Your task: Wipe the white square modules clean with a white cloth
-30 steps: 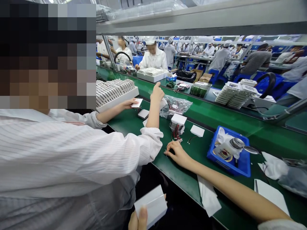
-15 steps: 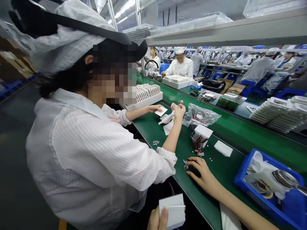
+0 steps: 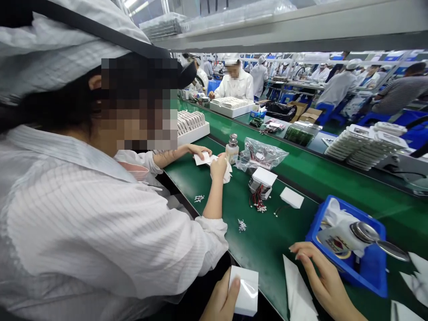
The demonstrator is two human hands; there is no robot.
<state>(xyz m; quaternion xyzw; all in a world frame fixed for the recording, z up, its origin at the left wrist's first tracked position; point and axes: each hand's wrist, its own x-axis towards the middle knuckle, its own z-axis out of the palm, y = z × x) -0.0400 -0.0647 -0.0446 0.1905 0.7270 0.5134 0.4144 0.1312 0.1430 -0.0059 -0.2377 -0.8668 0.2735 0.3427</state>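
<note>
My left hand (image 3: 221, 299) is closed on a small white square block (image 3: 244, 290) held below the edge of the green bench (image 3: 267, 240). Over the bench at the lower right hovers my right hand (image 3: 321, 280), its fingers spread and nothing in it, close to a white cloth sheet (image 3: 297, 292) and the blue tray (image 3: 371, 272). A small pile of tiny white connectors (image 3: 241, 225) lies on the bench ahead of it.
A co-worker in a white striped coat fills the left, wiping a white piece (image 3: 203, 158) with a cloth beside a pump bottle (image 3: 232, 149). Stacked white blocks with red wires (image 3: 262, 183), one loose block (image 3: 292, 197) and a plastic bag (image 3: 262, 154) lie beyond. The blue tray holds a white bottle (image 3: 337, 240).
My right hand has drawn back from the small connectors toward the lower right near the blue tray. The co-worker's raised hand came down onto the cloth; a pump bottle now stands beside it.
</note>
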